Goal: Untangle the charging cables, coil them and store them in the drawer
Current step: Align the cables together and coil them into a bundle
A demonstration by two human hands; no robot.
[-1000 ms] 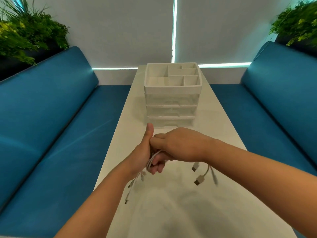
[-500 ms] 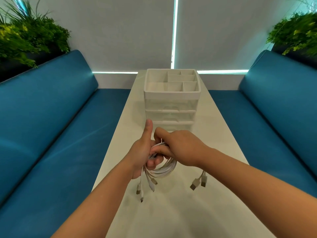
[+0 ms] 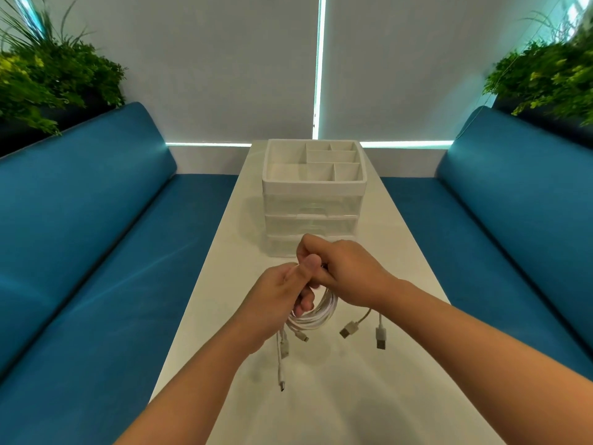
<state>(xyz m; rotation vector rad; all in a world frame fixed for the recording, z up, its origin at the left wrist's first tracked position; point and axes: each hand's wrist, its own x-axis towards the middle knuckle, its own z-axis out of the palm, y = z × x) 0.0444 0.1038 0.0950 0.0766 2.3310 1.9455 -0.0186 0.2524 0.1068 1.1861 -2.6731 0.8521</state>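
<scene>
Left hand [image 3: 276, 303] curled round the top of a bundle of white charging cables [image 3: 316, 313], thumb laid over the strands, fingers folded beneath. Right hand [image 3: 343, 271] pressed up against it from the right, fingertips closed in a pinch on the cables at the same knot of fingers; exact strand under the pinch hidden. Below both sets of fingers, hanging free above the table: a round coil of several loops, its plane roughly upright, its long run dropping straight down from the grip. Left of the coil and under the left fingers, three plug ends dangling, the longest tail [image 3: 281, 377] reaching lowest toward the camera. Right of the coil, under the right wrist, two USB plugs [image 3: 364, 332] on short tails, hanging apart from each other. Both hands equally close to the bundle, since both already on it; right one free to wind or tuck, by judgement, with the left as anchor. Ahead of the fingers, just beyond the right knuckles: a white drawer organiser [image 3: 314, 194] with three clear drawers, all closed, the lowest partly hidden behind the hands, and an open divided tray on top. Under everything, a long white table [image 3: 401, 258]. Nothing between fingers and drawers, yet a drawer front to be pulled out first, and loose tails likely to snag or spring the coil. Further out, blue bench seats [image 3: 96, 220] either side, green plants [image 3: 54, 78] above the backrests, grey blinds behind.
</scene>
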